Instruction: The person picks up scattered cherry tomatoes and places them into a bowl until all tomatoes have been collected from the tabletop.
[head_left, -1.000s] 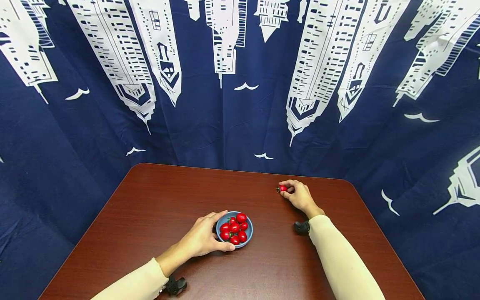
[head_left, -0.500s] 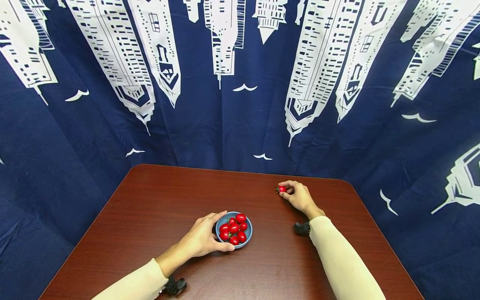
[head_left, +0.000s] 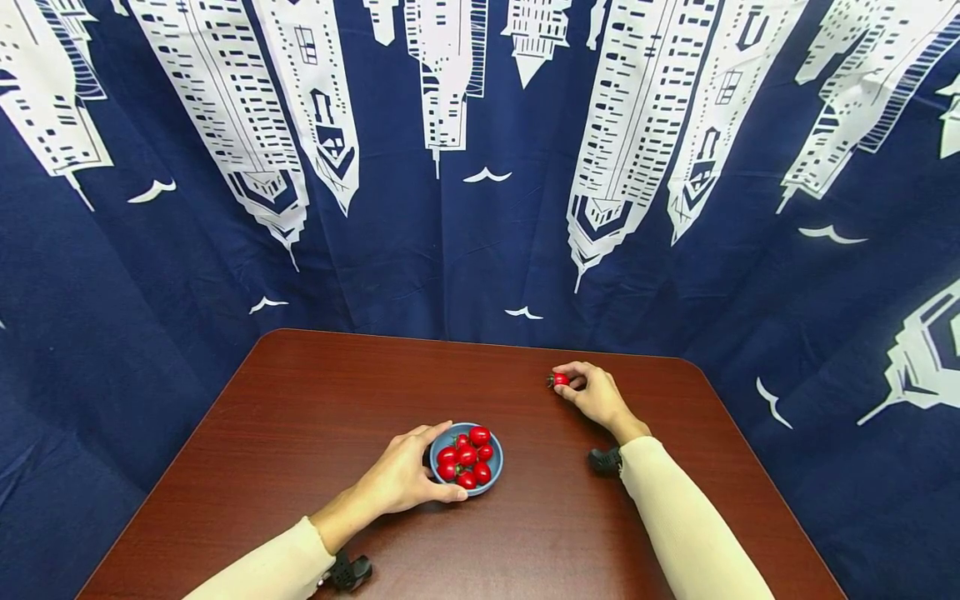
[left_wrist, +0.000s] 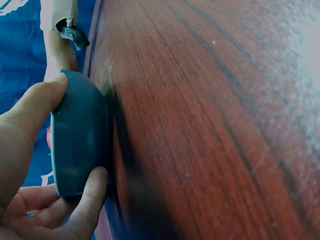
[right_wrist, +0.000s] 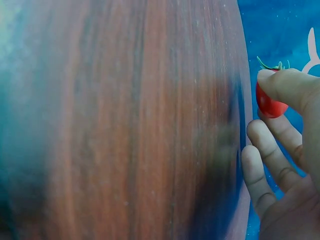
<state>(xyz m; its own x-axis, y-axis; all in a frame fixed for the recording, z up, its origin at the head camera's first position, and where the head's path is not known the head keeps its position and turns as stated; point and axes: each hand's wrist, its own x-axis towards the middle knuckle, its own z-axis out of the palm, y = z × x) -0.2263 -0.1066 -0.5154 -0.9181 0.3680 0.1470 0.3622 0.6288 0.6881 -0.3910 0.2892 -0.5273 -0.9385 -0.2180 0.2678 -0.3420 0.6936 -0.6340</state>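
Note:
A blue bowl (head_left: 496, 477) with several red cherry tomatoes (head_left: 467, 455) in it stands near the middle of the table. My left hand (head_left: 405, 471) grips the bowl from its left side, thumb and fingers spread round the wall; in the left wrist view the thumb lies at one end of the bowl (left_wrist: 80, 135) and the fingers at the other. Toward the table's back right, my right hand (head_left: 600, 396) pinches a single cherry tomato (head_left: 560, 379) between thumb and fingers. Its green stem end points left in the head view, and the right wrist view shows the tomato (right_wrist: 270, 102) under the thumb.
The brown wooden table (head_left: 337, 383) has rounded far corners. Behind and beside it hangs a dark blue cloth (head_left: 397, 267) printed with white buildings and birds. A black wrist device (head_left: 351, 573) sits under the left forearm, another black wrist device (head_left: 604, 461) under the right.
Both hands keep their holds on the bowl and the tomato. The whole head view has shifted slightly, and the right hand with its tomato appears a little further left.

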